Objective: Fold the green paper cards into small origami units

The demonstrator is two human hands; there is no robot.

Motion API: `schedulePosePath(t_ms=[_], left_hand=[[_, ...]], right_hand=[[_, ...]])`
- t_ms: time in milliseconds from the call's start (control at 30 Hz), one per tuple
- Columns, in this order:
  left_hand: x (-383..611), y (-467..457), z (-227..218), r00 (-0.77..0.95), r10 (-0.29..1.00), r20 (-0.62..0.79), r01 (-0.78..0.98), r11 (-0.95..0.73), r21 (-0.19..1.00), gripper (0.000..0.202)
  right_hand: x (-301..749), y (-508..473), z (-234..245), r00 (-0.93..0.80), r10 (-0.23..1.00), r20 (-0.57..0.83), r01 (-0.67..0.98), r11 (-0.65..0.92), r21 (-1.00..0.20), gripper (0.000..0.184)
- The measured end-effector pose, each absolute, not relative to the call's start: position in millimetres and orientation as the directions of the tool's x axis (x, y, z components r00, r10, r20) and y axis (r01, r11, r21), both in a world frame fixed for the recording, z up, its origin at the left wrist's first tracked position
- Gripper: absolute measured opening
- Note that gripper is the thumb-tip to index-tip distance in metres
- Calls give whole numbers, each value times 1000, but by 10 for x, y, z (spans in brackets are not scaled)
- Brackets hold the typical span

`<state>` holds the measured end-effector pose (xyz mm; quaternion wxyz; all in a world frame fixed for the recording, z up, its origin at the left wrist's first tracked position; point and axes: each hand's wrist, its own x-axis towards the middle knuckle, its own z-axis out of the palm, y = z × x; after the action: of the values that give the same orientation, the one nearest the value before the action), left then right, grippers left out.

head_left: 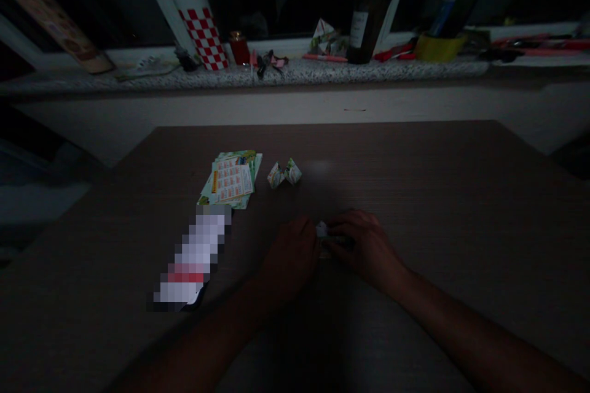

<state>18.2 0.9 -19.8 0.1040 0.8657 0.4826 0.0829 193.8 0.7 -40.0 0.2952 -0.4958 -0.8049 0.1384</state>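
Note:
Both my hands meet on the brown table (415, 172) near its front middle, in dim light. My left hand (290, 255) and my right hand (364, 245) are closed round a small folded piece of paper (321, 230), of which only a pale corner shows between them. A finished folded paper shape (284, 174), white and green, lies farther back on the table. Left of it lies a stack of printed paper sheets (230, 179) with orange and green print.
A blurred-out flat object (193, 258) lies left of my hands. A stone windowsill (258, 77) behind the table carries a red-and-white chequered container (205, 37), a small red jar (238, 48), a dark bottle (366, 18), a yellow tape roll (437, 48) and other clutter.

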Motion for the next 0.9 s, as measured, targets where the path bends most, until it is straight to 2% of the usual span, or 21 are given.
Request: schedulePosePath(t_ms=[267,567,733,900], left_hand=[[160,20,-230,524,849,60,808,-518,281,12],[139,33,-232,519,853,56,800,-507,321,15],[142,40,-198,509,858,71,810,-505,298,17],[258,69,-157,435,894,108,871,-449,200,40]], right_hand=[[1966,34,-369,-367,888,278,711,461,-532,13],[2208,110,-299,-560,784,266,561,596,-575,24],[2243,115,-285,-575,776,259,549,600,-582,26],[2229,105,-286,-561,783,268,564,599,-569,23]])
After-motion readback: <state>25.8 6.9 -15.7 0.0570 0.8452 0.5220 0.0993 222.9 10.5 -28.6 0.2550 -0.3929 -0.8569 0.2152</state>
